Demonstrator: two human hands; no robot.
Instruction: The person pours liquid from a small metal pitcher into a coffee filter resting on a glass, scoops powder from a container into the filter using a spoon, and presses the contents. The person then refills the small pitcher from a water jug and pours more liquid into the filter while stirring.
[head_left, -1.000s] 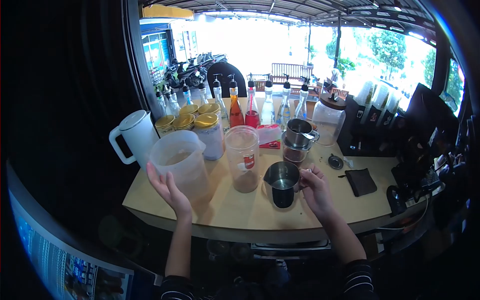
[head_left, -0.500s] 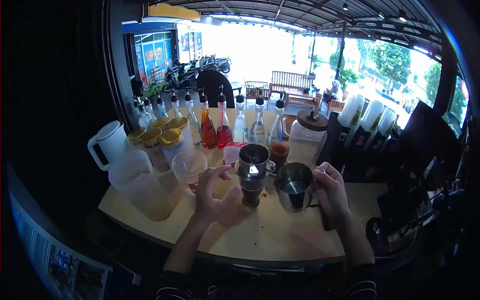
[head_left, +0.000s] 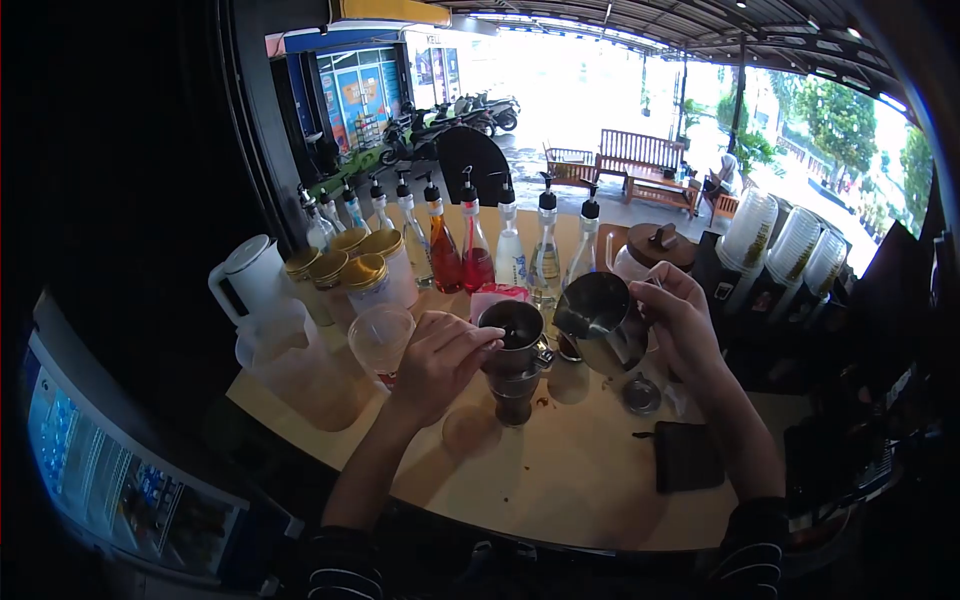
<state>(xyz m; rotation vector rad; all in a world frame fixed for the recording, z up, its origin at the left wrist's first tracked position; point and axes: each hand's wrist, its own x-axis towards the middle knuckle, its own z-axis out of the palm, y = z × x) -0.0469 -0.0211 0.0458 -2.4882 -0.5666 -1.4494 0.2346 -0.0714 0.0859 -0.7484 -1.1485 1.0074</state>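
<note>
A metal drip coffee filter (head_left: 513,365) stands upright on a glass (head_left: 513,408) on the counter. My left hand (head_left: 440,365) is closed, its thumb and fingertips pinched at the filter's left rim; whether they grip the rim or a part inside is unclear. With my right hand (head_left: 680,315) I hold a stainless steel pitcher (head_left: 612,345) by its handle, raised and tilted towards the filter. No stream of liquid shows. Left of the filter is a clear plastic cup (head_left: 380,335). A small round metal piece (head_left: 641,394) lies below the pitcher.
Pump-top syrup bottles (head_left: 475,255) line the back. Gold-lidded canisters (head_left: 365,275) and plastic jugs (head_left: 285,345) stand left. A wooden-lidded jar (head_left: 655,245) and stacked cups (head_left: 750,230) are right. A dark pouch (head_left: 688,457) lies near the counter's (head_left: 570,500) front. A person (head_left: 725,175) sits outside.
My left hand has gone from open beside the filter to pinched at its rim. My right hand has lifted and tilted the pitcher, uncovering the round metal piece. The view has shifted.
</note>
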